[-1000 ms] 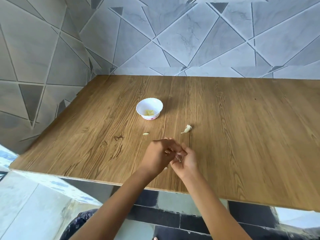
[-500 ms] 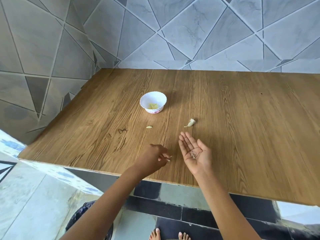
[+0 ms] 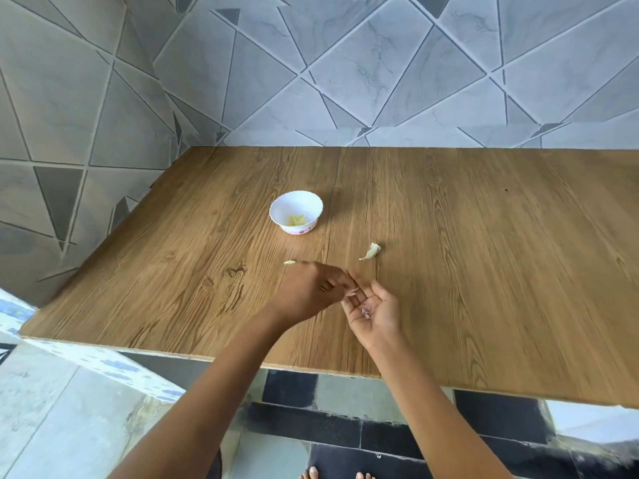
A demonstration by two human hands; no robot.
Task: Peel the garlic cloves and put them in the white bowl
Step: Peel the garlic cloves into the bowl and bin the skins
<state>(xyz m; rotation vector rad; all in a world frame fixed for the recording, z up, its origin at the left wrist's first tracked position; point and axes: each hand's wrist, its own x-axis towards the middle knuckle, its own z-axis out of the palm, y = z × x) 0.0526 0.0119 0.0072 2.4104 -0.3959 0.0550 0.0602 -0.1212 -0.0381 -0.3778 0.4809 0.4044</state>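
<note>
Saw a scalloped white bowl (image 3: 276, 210) holding peeled cloves (image 3: 297, 220) well back from the front edge of the wood-grain laminate table (image 3: 484, 271), left of centre. Nearer, one unpeeled garlic clove (image 3: 371, 252) and a pale sliver (image 3: 289, 262). Found the right hand (image 3: 375, 314) spread palm-up, papery skin scraps (image 3: 365, 312) on it. Left hand (image 3: 307, 292) curled at its fingertips, blurred, any pinch impossible to tell. Behind, grey marbled wall tiles (image 3: 345, 81) cut into triangles.

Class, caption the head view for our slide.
Left hand meets right hand bearing peel scraps; peeled garlic in white bowl.
</note>
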